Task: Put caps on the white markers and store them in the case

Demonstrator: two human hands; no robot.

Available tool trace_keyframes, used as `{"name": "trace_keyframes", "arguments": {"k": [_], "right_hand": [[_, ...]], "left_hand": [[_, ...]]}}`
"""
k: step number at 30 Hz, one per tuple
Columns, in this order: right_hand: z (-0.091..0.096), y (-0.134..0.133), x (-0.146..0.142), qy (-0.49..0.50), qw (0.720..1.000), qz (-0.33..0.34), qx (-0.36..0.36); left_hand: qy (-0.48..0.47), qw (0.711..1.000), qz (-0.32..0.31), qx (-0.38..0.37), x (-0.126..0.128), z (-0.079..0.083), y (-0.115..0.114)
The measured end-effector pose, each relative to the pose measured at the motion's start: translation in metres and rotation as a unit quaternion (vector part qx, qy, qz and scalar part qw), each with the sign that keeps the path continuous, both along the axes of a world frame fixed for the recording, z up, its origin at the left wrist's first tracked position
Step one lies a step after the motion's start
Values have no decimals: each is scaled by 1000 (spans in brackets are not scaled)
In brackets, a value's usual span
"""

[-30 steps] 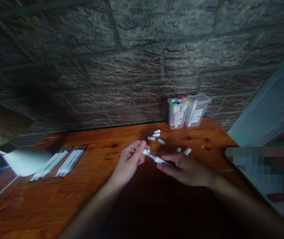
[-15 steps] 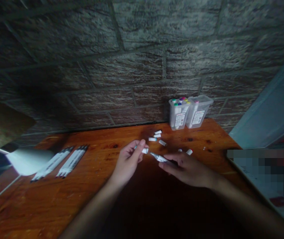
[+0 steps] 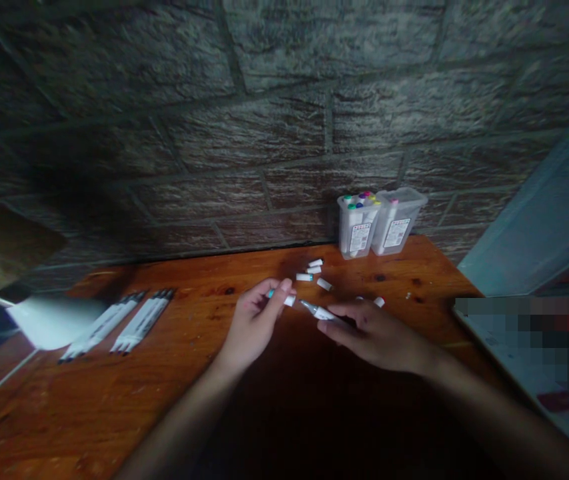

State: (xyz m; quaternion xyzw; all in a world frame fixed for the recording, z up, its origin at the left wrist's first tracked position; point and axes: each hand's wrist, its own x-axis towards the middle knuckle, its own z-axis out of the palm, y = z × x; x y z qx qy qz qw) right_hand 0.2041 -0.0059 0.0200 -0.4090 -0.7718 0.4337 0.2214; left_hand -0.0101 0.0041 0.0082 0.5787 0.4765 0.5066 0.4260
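Between the thumb and fingers of my left hand [image 3: 257,323] is a white marker cap [image 3: 289,301] with a teal end. My right hand [image 3: 372,333] grips a white marker [image 3: 322,313], its grey tapered tip bare and pointing at the cap's mouth. A small gap separates tip and cap. Just beyond my hands, several loose caps lie on the table: a teal-ended cap [image 3: 304,277], a white cap [image 3: 324,285] and others behind them. A red-ended cap [image 3: 379,302] lies past my right hand's knuckles, with another cap partly hidden beside it.
Two clear plastic boxes stand against the brick wall; the left box [image 3: 358,233] holds several markers, the right box [image 3: 397,223] fewer. Two rows of markers [image 3: 143,321] lie at the left of the wooden table [image 3: 189,360], near a white lamp-like shade [image 3: 57,325].
The view has shifted slightly. My left hand still pinches the cap and my right hand the marker; the gap between them looks about the same.
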Motion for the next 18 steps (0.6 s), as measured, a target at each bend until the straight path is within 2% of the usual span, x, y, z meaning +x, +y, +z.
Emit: {"name": "trace_keyframes", "arguments": {"k": [4,8,14,18], "right_hand": [[0,0,0,5,1000,3,1],[-4,0,-1,4,1000,13,2],[-4,0,0,-4,1000,8,23],[-5,-1,-1,-2,999,22,29]], "left_hand": [[-19,1000,1,-21,1,-2,1],[7,999,-28,-25,4,-3,-2],[70,997,-35,8,4,-4,-2],[112,990,-79,30,7,-6,-4]]}}
